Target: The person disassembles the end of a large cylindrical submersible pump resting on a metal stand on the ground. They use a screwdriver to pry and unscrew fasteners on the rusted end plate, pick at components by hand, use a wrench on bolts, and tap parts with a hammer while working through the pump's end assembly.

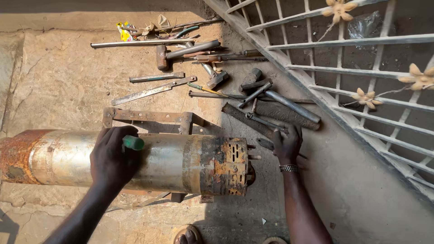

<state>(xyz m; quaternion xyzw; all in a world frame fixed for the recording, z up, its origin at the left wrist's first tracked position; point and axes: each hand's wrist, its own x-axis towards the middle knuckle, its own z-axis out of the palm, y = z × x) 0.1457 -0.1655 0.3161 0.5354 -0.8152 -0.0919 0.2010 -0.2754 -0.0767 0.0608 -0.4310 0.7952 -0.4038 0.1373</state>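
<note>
Overhead, a concrete floor (58,77) fills the view, with a pale metal gate (361,77) of bars and flower ornaments slanting down the right side. Next in size, a long metal cylinder (172,160) lies on its side across the lower left — rusty at both ends, bare and shiny in the middle — propped on a low rusted steel frame (149,116), which seems to keep it off the ground and stop it rolling. The person's left hand (112,158) rests on top of the cylinder, fingers closed around a green-handled tool (134,143), probably a screwdriver, though its tip is hidden. The right hand (286,143) reaches past the cylinder's rusted end, fingers curled down among scattered tools — whether it grips one I cannot tell. Hammers (181,52), a flat file (151,91), pliers (257,118) and pipes (294,106) lie spread within arm's reach. A metal wristband (288,168) circles the right wrist.
</note>
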